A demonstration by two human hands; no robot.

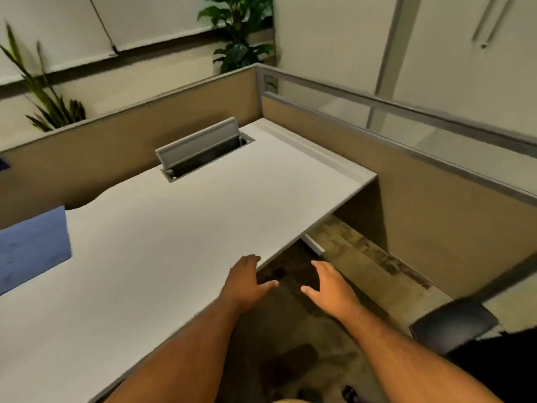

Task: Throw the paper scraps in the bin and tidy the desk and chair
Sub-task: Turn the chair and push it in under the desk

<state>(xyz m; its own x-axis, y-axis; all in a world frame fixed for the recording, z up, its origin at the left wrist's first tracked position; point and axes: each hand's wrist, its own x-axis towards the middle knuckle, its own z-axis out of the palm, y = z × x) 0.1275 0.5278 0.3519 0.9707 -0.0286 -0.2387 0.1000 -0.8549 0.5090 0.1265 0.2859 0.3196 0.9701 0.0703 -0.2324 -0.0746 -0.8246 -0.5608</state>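
The pale grey rectangular laminate desk [162, 245] fills the centre and left of the view, set in a corner of tan fabric partition panels [436, 205] topped with a grey metal rail. No paper scrap can be made out on the desk surface. The black padded chair [454, 322] shows only in part at the lower right edge, well apart from both hands and to the right of the right forearm. No bin can be identified.

The left hand [245, 283] lies over the front edge of the desk near its right end. Its fingertips reach over the desk top; whether they touch the surface cannot be told. The fingers are extended and loosely spread, thumb pointing right. It grips nothing.

The right hand [331, 289] is just beside the left hand, off the desk and over the dark patterned carpet floor [293, 362]. Its palm faces left toward the other hand, fingers extended, thumb pointing left. It is empty and touches nothing.

At the rear of the desk, a grey metal hinged cable-port flap [200, 142] stands raised over a dark slot. A blue flat rectangular panel [33, 247] sits at the left edge of the desk. Green leafy potted plants [241, 33] stand behind the partition.
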